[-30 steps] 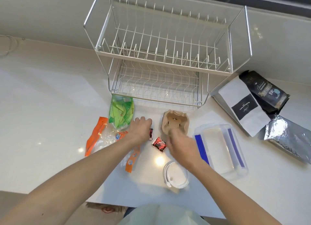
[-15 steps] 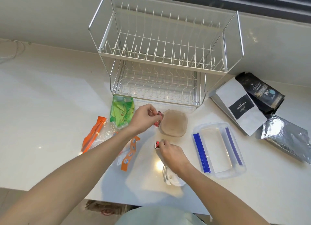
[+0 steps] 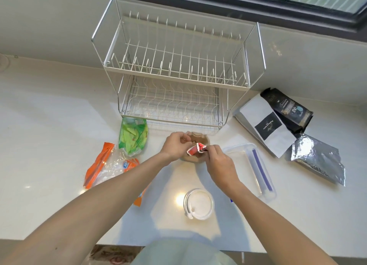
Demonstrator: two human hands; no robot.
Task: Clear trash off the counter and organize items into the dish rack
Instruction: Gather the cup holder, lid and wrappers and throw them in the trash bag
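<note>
head view: both hands (image 3: 198, 151) pinch crinkled red wrapper (image 3: 195, 149) over brown pulp tray (image 3: 198, 140).

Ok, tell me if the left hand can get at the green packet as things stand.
Probably yes, but not at once. The green packet lies uncovered on the counter just left of the left hand, nothing between them. That hand is pinching a red wrapper with the right hand.
</note>
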